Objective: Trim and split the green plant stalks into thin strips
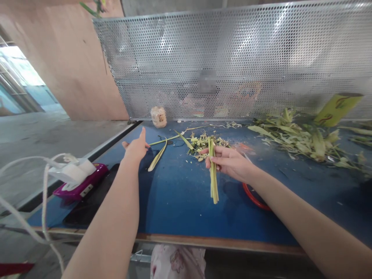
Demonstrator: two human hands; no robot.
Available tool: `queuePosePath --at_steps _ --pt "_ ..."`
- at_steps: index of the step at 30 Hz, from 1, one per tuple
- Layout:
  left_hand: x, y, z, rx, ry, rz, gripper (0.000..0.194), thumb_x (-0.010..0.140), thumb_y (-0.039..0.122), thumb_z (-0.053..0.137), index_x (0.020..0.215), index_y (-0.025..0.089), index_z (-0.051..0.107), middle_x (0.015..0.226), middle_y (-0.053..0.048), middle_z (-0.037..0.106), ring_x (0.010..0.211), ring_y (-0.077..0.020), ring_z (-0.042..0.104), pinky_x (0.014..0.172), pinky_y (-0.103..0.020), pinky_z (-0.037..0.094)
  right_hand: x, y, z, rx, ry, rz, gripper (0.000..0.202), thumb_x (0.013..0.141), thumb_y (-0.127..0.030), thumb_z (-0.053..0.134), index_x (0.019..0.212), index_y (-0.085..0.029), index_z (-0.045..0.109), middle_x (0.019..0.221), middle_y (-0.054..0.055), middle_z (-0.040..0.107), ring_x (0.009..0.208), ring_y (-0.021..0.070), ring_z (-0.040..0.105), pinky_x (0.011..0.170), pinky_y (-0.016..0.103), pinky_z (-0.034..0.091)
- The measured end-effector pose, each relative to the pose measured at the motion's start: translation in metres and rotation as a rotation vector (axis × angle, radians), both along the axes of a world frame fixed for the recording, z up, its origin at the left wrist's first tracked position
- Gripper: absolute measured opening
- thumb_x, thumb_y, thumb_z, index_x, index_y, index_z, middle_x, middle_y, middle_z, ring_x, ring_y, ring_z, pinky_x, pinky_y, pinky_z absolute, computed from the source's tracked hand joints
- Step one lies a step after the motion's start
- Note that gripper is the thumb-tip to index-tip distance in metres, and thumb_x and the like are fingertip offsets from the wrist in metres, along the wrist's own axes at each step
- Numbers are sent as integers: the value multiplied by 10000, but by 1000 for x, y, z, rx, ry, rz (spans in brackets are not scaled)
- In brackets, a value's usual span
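Leaf strips [213, 176] look light and bendy, best pinched near the top, where the right hand [229, 162] grips them; left hand [136, 149] reaches with fingers spread, empty.

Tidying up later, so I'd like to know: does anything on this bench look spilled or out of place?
Yes. Chopped plant scraps lie scattered mid-table beyond the stalk bundle gripped in the right hand, and loose leaves sprawl to the right. The left hand reaches open toward a stray leaf.
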State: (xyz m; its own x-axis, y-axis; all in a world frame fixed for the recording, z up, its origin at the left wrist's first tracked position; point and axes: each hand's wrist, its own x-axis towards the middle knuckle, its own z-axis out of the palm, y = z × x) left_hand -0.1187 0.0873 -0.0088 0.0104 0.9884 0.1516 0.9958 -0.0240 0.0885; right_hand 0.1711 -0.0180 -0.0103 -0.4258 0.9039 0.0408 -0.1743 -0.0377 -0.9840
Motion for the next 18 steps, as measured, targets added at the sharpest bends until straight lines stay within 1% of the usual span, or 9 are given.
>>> queuePosePath --at_steps 3,7,12,15,18 --pt "1 -1 0 15 -24 44 809 718 86 444 1398 167 14 928 -97 702 1061 -255 553 909 -480 254 0 0 0 -7 -2 -4 231 759 -145 555 991 -145 561 674 24 596 602 102 486 522 245 312" --pt "5 -2 2 18 1 87 771 706 88 449 1395 175 113 852 -111 712 1019 -295 570 894 -531 239 0 0 0 -11 -22 -1 194 770 -142 544 963 -149 561 676 24 596 613 104 492 528 245 317" --pt "9 0 1 60 76 107 724 712 120 441 1385 169 179 833 -140 705 969 -321 584 878 -527 252 1 0 -1 4 -29 5 198 772 -157 548 970 -150 555 679 23 599 621 104 495 532 245 321" --pt "10 1 0 94 117 105 685 725 142 428 1375 143 212 874 -164 691 952 -330 583 872 -519 261 1 1 -1 9 -25 -2 206 768 -152 548 973 -149 554 682 23 601 623 105 497 538 246 328" --pt "10 1 -1 128 135 100 663 733 144 412 1362 70 214 902 -205 671 955 -338 573 861 -506 274 1 1 -1 13 -24 -2 201 773 -145 536 973 -145 556 679 23 602 625 102 502 540 242 332"
